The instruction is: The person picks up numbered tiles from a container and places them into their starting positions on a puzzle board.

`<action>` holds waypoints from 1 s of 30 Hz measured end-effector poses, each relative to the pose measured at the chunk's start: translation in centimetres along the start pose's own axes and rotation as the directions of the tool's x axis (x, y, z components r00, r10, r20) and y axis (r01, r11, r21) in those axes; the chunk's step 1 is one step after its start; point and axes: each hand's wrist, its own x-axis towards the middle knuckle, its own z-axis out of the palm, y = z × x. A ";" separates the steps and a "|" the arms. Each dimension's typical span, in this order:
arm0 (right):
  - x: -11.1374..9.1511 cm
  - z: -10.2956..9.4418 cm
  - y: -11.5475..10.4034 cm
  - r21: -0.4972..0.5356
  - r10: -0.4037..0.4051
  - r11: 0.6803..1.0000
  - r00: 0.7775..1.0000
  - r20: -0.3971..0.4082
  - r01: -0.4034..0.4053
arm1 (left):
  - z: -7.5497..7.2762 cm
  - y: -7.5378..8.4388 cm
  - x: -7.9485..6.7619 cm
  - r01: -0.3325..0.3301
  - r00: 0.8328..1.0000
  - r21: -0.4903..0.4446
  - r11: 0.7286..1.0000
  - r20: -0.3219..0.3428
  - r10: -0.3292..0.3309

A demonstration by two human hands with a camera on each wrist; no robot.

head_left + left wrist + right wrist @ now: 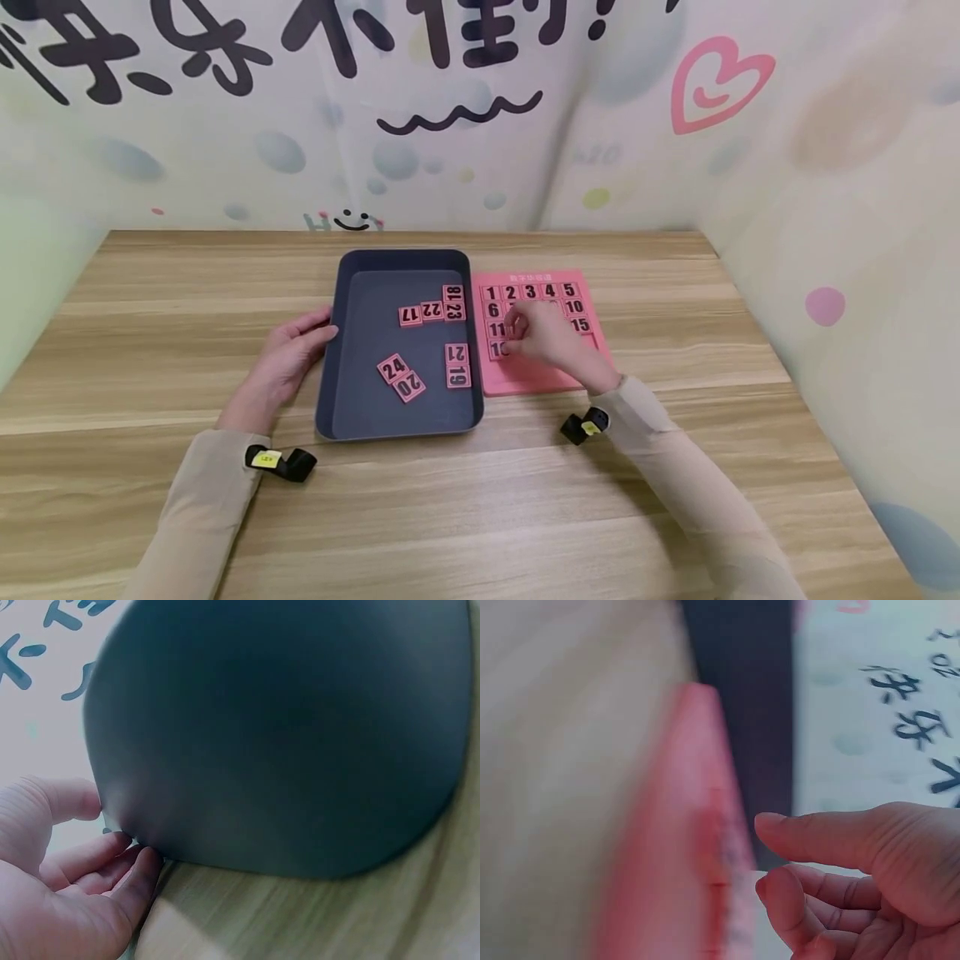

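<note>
Number tiles [432, 311] in dark tray [356, 333], judged light and stiff, best pinched by edges; tray's left side held by left hand [285, 357], right hand's [546, 332] narrow finger gap seemingly empty over pink board [525, 382].

Behind the left grip [292, 348] and right grip [546, 335]: left sleeve [201, 512] and right sleeve [686, 479], both long and beige. At each cuff: left wrist camera [297, 466] and right wrist camera [574, 430], black, each unit yellow-labelled.
</note>
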 end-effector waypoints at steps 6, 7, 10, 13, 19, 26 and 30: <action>2.3 -1.6 -2.5 0.106 -0.031 0.994 1.000 -0.004 0.031 | 0.0 0.1 0.0 0.009 1.000 0.041 0.999 0.003 -0.009; 2.8 -1.5 -2.9 0.122 -0.033 0.992 0.999 0.006 0.032 | 0.0 0.1 0.0 0.008 1.000 0.043 0.999 0.003 -0.008; 4.2 -1.0 -3.7 0.152 -0.036 0.988 0.998 0.046 0.029 | 0.0 0.0 0.0 -0.004 1.000 0.025 1.000 0.006 0.004; 5.6 -0.4 -4.4 0.176 -0.045 0.984 0.997 0.069 0.032 | 0.1 0.0 0.0 -0.020 1.000 -0.012 1.000 0.010 0.020; 8.0 0.9 -5.9 0.273 -0.035 0.962 0.996 0.084 0.011 | 0.1 -0.1 -0.1 -0.031 0.999 -0.049 0.998 0.004 0.032; 10.0 2.5 -6.3 0.385 0.005 0.921 0.989 0.148 -0.062 | 0.1 0.0 -0.1 -0.022 1.000 -0.044 0.999 0.006 0.022; 10.8 3.3 -6.4 0.361 0.028 0.927 0.979 0.200 -0.100 | 0.1 0.0 0.0 -0.014 1.000 -0.033 0.999 0.004 0.014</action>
